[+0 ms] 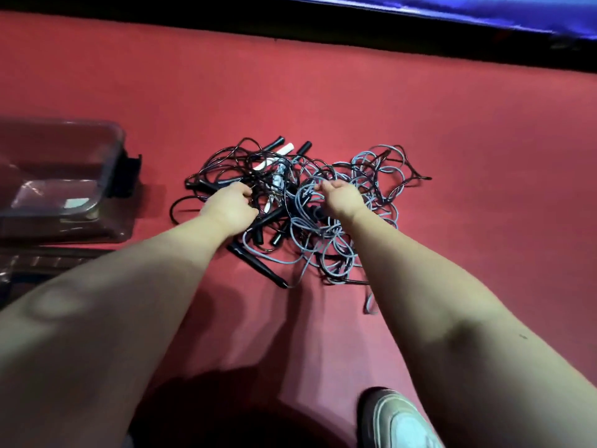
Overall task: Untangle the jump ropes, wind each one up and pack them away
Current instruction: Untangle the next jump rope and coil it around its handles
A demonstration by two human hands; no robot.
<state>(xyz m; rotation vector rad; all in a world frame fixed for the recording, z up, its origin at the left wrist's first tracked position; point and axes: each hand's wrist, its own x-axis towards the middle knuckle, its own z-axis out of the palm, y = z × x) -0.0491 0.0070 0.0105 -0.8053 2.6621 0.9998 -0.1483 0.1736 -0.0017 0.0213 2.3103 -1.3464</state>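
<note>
A tangled heap of jump ropes lies on the red floor: black cords on the left, grey-blue cords on the right, with black handles and white handles mixed in. My left hand reaches into the black part with its fingers curled into the cords. Over the middle of the heap, my right hand pinches a grey-blue cord at its fingertips. The fingers of both hands are partly hidden among the cords.
A clear plastic storage box stands on the floor at the left, with its lid lying in front of it. A blue mat edge runs along the back. My shoe is at the bottom right. Red floor surrounds the heap.
</note>
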